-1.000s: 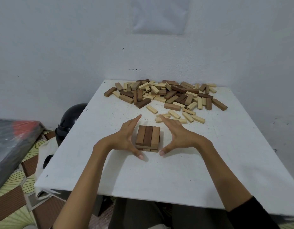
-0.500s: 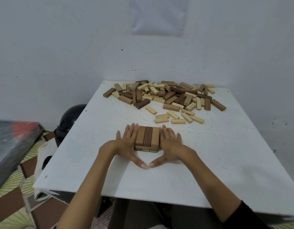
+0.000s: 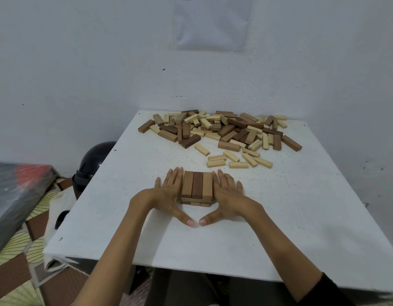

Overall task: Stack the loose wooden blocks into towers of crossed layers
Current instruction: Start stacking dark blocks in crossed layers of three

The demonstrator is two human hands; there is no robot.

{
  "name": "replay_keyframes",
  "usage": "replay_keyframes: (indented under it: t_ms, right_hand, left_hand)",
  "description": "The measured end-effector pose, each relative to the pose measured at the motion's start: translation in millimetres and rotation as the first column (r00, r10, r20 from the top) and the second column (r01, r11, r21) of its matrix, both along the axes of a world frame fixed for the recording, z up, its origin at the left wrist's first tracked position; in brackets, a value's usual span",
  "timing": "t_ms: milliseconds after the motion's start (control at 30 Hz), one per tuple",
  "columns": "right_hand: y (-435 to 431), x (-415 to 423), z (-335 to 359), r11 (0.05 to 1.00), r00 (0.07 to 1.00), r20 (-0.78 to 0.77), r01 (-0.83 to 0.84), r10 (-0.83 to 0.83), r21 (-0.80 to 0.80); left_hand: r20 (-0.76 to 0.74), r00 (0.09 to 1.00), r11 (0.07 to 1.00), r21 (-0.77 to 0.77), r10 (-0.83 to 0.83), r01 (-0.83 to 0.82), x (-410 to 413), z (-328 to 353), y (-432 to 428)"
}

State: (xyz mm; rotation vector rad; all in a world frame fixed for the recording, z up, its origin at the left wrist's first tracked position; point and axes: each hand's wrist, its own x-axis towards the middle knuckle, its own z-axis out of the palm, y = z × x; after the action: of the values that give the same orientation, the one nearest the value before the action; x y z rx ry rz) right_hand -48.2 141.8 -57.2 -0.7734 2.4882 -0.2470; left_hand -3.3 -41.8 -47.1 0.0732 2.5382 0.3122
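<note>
Left hand (image 3: 169, 194) and right hand (image 3: 228, 195), apart a second ago, now press straight fingers (image 3: 175, 178) against the tower (image 3: 197, 185).

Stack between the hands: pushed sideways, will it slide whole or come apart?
Likely comes apart by layers: the stack is loose blocks laid crosswise. Tipping seems unlikely; it is low and wide. Squeezed between left hand and right hand, it may slide whole.
</note>
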Motion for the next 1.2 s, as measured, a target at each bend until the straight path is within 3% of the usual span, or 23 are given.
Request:
replay_keyframes:
  t_ms: [233,333,433,567,700,800,933,1100,1200]
  right_hand:
    - [43,-44,36,0.989,0.991,0.129,-0.015,0.034,-0.149]
    - [47,-70,40,0.938,0.997,0.074,0.052,-0.029,-0.342]
    - [36,-97,40,0.854,0.995,-0.025,0.071,-0.098,-0.515]
    - [16,-135,37,0.809,0.973,-0.137,0.072,-0.185,-0.583]
    - [5,-164,29,0.842,0.930,-0.236,0.123,-0.283,-0.525]
    - [2,-177,23,0.912,0.954,-0.212,0.113,-0.210,-0.395]
    - [-3,-187,18,0.983,0.935,-0.334,0.065,-0.120,-0.169]
    - [-5,-189,17,0.992,0.930,-0.362,0.014,-0.058,-0.123]
    - [1,-186,15,0.989,0.922,-0.387,-0.074,0.018,-0.132]
  left_hand:
    - [-0.035,0.995,0.974,0.209,0.098,-0.088,-12,41,-44]
    - [-0.187,0.967,0.925,0.367,0.174,-0.095,-35,51,-49]
    - [-0.388,0.881,0.883,0.465,0.270,-0.066,-72,48,-39]
    - [-0.559,0.781,0.926,0.371,0.278,-0.065,-121,29,-29]
    - [-0.608,0.740,0.956,0.237,0.287,-0.176,-154,6,-28]
    - [-0.630,0.732,0.963,0.115,0.259,-0.242,-166,-3,-28]
    - [-0.642,0.735,0.958,-0.005,0.218,-0.288,-174,-1,-25]
    - [-0.643,0.757,0.961,-0.119,0.117,-0.249,-174,-1,-25]
    - [-0.650,0.751,0.973,-0.078,0.117,-0.219,-170,1,-23]
